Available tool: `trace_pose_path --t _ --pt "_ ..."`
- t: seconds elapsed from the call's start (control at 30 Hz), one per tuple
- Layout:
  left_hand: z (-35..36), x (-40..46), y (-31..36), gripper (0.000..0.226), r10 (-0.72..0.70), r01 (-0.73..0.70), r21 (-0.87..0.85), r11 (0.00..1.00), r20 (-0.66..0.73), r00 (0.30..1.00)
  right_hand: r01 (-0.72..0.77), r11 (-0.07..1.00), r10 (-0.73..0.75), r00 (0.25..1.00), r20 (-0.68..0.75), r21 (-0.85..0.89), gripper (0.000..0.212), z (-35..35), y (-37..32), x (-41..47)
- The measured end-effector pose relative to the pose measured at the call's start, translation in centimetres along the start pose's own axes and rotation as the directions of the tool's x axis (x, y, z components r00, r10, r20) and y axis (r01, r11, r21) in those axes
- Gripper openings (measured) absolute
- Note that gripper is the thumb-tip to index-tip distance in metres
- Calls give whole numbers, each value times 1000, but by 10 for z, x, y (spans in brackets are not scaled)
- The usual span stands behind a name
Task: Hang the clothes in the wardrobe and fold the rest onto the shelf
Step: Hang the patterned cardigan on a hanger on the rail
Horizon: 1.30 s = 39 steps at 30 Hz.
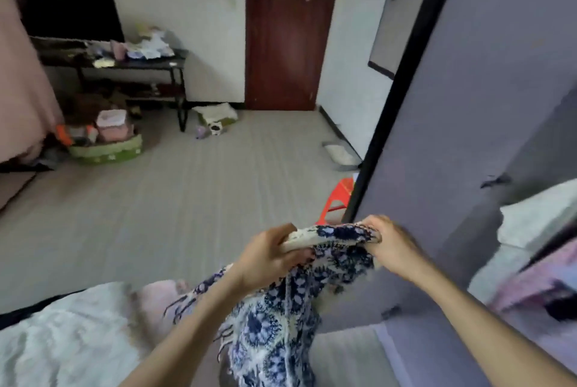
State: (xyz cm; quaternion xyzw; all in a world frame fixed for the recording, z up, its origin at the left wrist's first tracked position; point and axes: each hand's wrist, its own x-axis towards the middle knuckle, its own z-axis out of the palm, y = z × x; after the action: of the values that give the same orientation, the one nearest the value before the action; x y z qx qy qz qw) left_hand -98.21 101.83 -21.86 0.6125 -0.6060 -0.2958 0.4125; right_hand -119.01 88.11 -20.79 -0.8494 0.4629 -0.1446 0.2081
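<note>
Right of the grip, the wardrobe door [468,105] fills that whole side, its dark edge running up and away, with pale and pink folded cloth [537,224] showing further right. Behind and far beyond the hands lies grey floor [187,199], then a brown door [281,43] and a black table [134,65] piled with clutter, a TV [68,12] above it. Below and left of the hands sits white bedding [62,340]. Just past the right hand, a red stool [338,196] peeks out by the door's edge. Now the garment [281,324], blue-and-white print: it's stretched between both hands at the top and hangs down between the forearms. Left hand [268,255] has fingers curled round one end of the top edge; right hand [390,243] pinches the other end, knuckles up. Both grips are tight on the cloth.
</note>
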Motion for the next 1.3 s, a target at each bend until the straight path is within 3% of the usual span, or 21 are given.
trace_pose_path --t 0.07,0.13,0.23,0.33,0.4,0.53,0.63,0.7,0.77,0.87,0.93,1.03,1.1,1.17,1.23,1.3 --pt "50 38 32 10 114 -118 69 991 61 992 -74 997 79 964 -253 30 25 -37 58 -23" --pt "94 65 59 11 180 -189 81 979 105 978 -157 985 174 902 -396 76 32 -64 109 -47" --pt "149 97 89 12 193 -217 101 971 211 958 -259 948 317 807 -498 184 31 -99 166 -79" --pt "196 126 114 19 200 -240 150 959 245 949 -244 887 445 676 -587 392 27 -134 203 -102" --pt "227 141 132 22 207 -261 116 958 345 915 -206 842 499 649 -575 499 23 -156 219 -115" --pt "287 161 171 36 251 -179 -179 967 600 759 -141 862 425 725 -542 487 24 -191 233 -140" --pt "324 180 196 11 352 -195 -308 931 616 705 -183 862 442 729 -524 473 24 -215 240 -154" --pt "349 194 209 24 404 -271 -304 913 581 707 -265 839 505 706 -497 475 20 -233 249 -165" --pt "371 208 220 25 360 -226 -301 926 534 765 -372 780 589 708 -389 504 8 -249 260 -182" --pt "401 226 233 8 336 -154 -371 916 496 801 -483 624 728 645 -233 614 25 -262 271 -204" --pt "416 229 241 15 422 -215 -402 890 547 723 -496 597 755 613 -234 631 30 -266 273 -213" --pt "441 222 256 46 525 -238 -470 850 722 450 -442 578 745 629 -223 686 9 -274 273 -227" --pt "457 214 270 61 543 -206 -504 839 800 255 -432 552 738 651 -177 714 15 -278 269 -239" --pt "470 205 282 54 548 -139 -533 835 827 121 -448 525 752 642 -148 724 26 -281 266 -252" --pt "484 197 292 32 568 -147 -552 821 817 101 -428 484 774 617 -145 763 33 -286 269 -272" --pt "498 195 303 17 601 -204 -567 798 773 204 -435 475 807 563 -181 765 28 -291 275 -297"
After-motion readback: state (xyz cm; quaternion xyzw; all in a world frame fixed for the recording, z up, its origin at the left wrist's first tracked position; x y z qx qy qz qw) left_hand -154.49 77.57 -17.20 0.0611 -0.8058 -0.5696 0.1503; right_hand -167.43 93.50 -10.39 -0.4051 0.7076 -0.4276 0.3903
